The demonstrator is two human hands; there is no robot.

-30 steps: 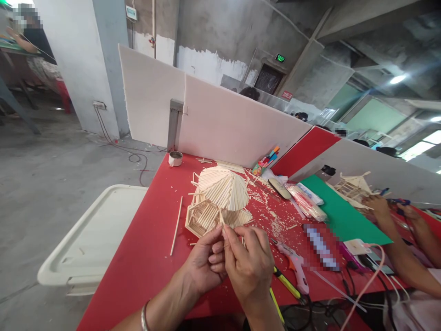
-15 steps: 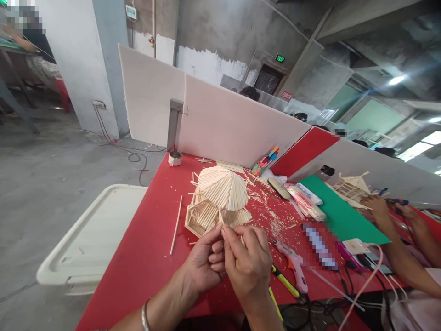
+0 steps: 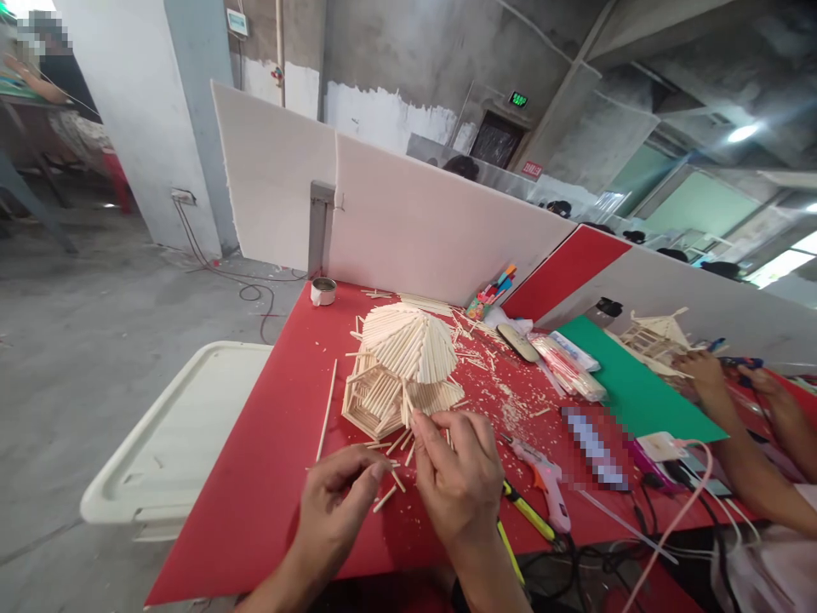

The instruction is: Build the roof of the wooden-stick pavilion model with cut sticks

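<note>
A small house model (image 3: 374,400) built of thin wooden sticks stands on the red table, with a cone-shaped stick roof (image 3: 412,340) over part of it. My right hand (image 3: 456,472) is closed at the near side of the model, thumb and forefinger pinching a short wooden stick (image 3: 407,409) against or just before it. My left hand (image 3: 341,498) hovers lower left, thumb and forefinger tips close together; anything between them is hidden. Several short cut sticks (image 3: 385,498) lie loose beside its fingertips.
Right of my hands lie a pink glue gun (image 3: 542,481) and a yellow cutter (image 3: 529,515). A long stick (image 3: 327,409) rests left of the model. Farther back are a tape roll (image 3: 323,292), pens (image 3: 491,294) and bagged sticks (image 3: 568,366). A co-worker's hand (image 3: 702,375) is at another stick model (image 3: 657,336).
My left hand has drawn away from my right fingertips, down and to the left, uncovering the loose short sticks. My right hand stays nearly in place.
</note>
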